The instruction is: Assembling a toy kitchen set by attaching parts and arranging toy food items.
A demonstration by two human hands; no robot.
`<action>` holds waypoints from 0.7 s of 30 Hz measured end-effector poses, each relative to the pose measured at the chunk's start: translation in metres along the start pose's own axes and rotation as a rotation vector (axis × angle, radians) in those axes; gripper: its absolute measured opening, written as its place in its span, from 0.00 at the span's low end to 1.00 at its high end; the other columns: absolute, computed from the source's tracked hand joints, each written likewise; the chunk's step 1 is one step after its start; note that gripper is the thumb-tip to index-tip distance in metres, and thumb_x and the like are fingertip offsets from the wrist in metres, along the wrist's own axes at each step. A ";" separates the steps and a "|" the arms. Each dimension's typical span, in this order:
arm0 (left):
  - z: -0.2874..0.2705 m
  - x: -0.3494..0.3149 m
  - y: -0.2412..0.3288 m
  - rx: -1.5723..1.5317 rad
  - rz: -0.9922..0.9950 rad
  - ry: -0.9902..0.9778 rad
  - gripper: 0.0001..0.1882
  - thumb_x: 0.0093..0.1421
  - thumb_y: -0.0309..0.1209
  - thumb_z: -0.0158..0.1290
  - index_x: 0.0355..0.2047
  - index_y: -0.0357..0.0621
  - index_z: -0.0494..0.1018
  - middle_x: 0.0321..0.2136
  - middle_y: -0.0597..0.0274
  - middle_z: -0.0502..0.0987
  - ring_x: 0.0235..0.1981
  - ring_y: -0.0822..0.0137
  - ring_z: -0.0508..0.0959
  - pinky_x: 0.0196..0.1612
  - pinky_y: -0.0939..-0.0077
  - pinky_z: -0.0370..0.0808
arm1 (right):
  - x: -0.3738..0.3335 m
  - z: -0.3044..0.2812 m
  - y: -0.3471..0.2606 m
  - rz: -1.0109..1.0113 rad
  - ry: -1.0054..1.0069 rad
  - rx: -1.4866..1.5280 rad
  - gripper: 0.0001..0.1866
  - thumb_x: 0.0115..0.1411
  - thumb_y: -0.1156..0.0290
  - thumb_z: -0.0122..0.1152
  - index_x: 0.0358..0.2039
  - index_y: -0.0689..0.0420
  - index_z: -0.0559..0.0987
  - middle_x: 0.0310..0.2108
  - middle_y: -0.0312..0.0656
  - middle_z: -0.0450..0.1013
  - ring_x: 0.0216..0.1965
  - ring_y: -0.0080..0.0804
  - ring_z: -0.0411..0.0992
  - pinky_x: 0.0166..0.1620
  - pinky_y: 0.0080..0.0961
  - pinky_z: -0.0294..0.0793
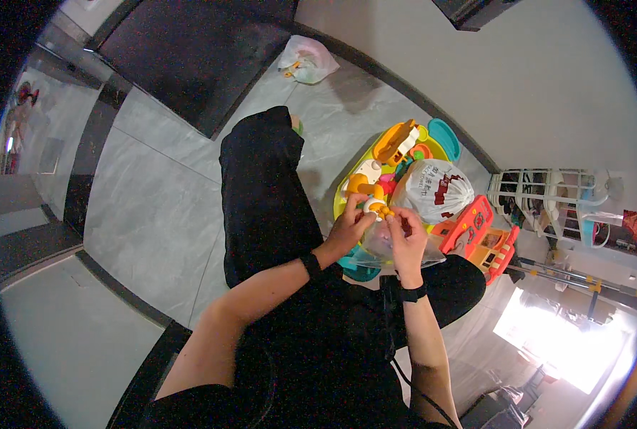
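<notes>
Between the fingertips of both hands is a small yellow-and-white toy piece; its exact kind is too small to make out. My left hand pinches it from the left side. My right hand grips it from the right, fingers bent. A clear plastic bag lies beneath my right hand, over my lap. Just beyond the hands stands a lime-yellow tub filled with colourful plastic toys. Inside it, a stuffed white plastic bag with dark red print sits on the right.
Red-and-orange toy pieces stand to the right of the tub. Farther right is a white wire rack. A tied plastic bag rests on the tiled floor near the wall. A dark cabinet stands at the far left.
</notes>
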State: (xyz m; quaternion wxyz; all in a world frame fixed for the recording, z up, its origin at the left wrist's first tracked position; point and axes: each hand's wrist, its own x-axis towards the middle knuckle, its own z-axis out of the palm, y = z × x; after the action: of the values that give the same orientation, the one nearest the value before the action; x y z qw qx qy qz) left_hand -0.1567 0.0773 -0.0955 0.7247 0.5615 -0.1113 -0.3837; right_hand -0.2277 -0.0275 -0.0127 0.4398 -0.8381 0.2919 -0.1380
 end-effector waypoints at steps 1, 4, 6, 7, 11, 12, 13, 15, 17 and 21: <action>-0.002 0.001 0.000 0.010 -0.036 -0.022 0.19 0.57 0.28 0.47 0.48 0.43 0.55 0.36 0.57 0.68 0.36 0.66 0.70 0.40 0.74 0.66 | 0.001 0.000 0.000 -0.004 -0.005 0.002 0.09 0.55 0.77 0.56 0.38 0.61 0.75 0.29 0.32 0.68 0.31 0.18 0.64 0.35 0.14 0.64; -0.004 0.003 0.004 0.026 -0.090 -0.049 0.18 0.58 0.26 0.46 0.48 0.43 0.56 0.43 0.54 0.68 0.43 0.63 0.72 0.47 0.73 0.67 | 0.003 0.003 0.003 -0.006 0.073 0.029 0.07 0.54 0.74 0.57 0.35 0.61 0.76 0.25 0.35 0.69 0.25 0.21 0.66 0.30 0.17 0.66; -0.004 0.004 -0.001 0.032 -0.037 -0.022 0.17 0.58 0.28 0.46 0.47 0.43 0.57 0.35 0.56 0.68 0.36 0.66 0.70 0.40 0.73 0.66 | 0.002 0.003 -0.002 0.105 0.071 0.165 0.07 0.56 0.73 0.55 0.35 0.61 0.74 0.25 0.34 0.69 0.24 0.19 0.66 0.28 0.15 0.66; -0.003 0.006 -0.009 0.035 0.026 0.006 0.17 0.57 0.31 0.47 0.45 0.43 0.58 0.27 0.58 0.68 0.28 0.68 0.69 0.32 0.74 0.65 | 0.002 0.004 -0.003 0.161 0.069 0.234 0.07 0.57 0.73 0.54 0.35 0.61 0.74 0.25 0.34 0.69 0.23 0.18 0.66 0.28 0.15 0.66; -0.001 0.006 -0.011 0.079 0.092 0.038 0.16 0.57 0.33 0.49 0.43 0.44 0.59 0.18 0.60 0.67 0.19 0.70 0.68 0.24 0.73 0.63 | -0.002 0.005 0.004 0.216 0.076 0.393 0.07 0.59 0.72 0.52 0.36 0.60 0.73 0.24 0.32 0.68 0.22 0.16 0.65 0.25 0.13 0.64; -0.001 0.006 -0.010 0.081 0.088 0.038 0.16 0.57 0.33 0.49 0.43 0.43 0.60 0.17 0.60 0.67 0.19 0.70 0.68 0.23 0.73 0.63 | -0.003 0.005 0.006 0.213 0.083 0.424 0.06 0.59 0.72 0.52 0.36 0.60 0.73 0.24 0.32 0.68 0.22 0.16 0.65 0.25 0.13 0.63; 0.000 0.006 -0.009 0.083 0.085 0.039 0.16 0.57 0.33 0.49 0.43 0.43 0.60 0.17 0.60 0.67 0.18 0.69 0.68 0.23 0.73 0.63 | -0.004 0.005 0.009 0.210 0.090 0.455 0.06 0.59 0.72 0.51 0.35 0.59 0.73 0.23 0.32 0.67 0.21 0.16 0.65 0.24 0.13 0.63; 0.000 0.004 -0.005 0.150 0.096 0.046 0.16 0.57 0.33 0.48 0.44 0.43 0.60 0.18 0.59 0.68 0.19 0.67 0.69 0.23 0.71 0.64 | -0.005 0.002 0.013 0.244 0.077 0.419 0.07 0.60 0.72 0.50 0.36 0.60 0.73 0.23 0.32 0.67 0.21 0.16 0.64 0.24 0.13 0.62; -0.001 0.002 0.001 0.279 0.127 0.058 0.15 0.58 0.34 0.47 0.44 0.42 0.61 0.20 0.55 0.71 0.21 0.62 0.72 0.25 0.69 0.66 | -0.004 0.002 0.013 0.255 0.069 0.364 0.07 0.60 0.71 0.50 0.36 0.59 0.74 0.23 0.31 0.66 0.21 0.17 0.64 0.24 0.13 0.61; -0.003 0.000 0.017 0.478 0.140 0.048 0.15 0.60 0.31 0.45 0.46 0.41 0.63 0.32 0.47 0.75 0.34 0.54 0.77 0.35 0.66 0.72 | -0.001 0.007 0.010 0.237 0.011 0.208 0.09 0.59 0.71 0.52 0.39 0.59 0.75 0.24 0.34 0.67 0.23 0.19 0.64 0.26 0.16 0.63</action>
State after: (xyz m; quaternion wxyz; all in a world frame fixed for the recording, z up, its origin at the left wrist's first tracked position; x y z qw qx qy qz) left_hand -0.1477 0.0803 -0.0810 0.5984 0.7168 -0.2205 -0.2818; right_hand -0.2286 -0.0264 -0.0249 0.5357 -0.7470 0.3753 -0.1189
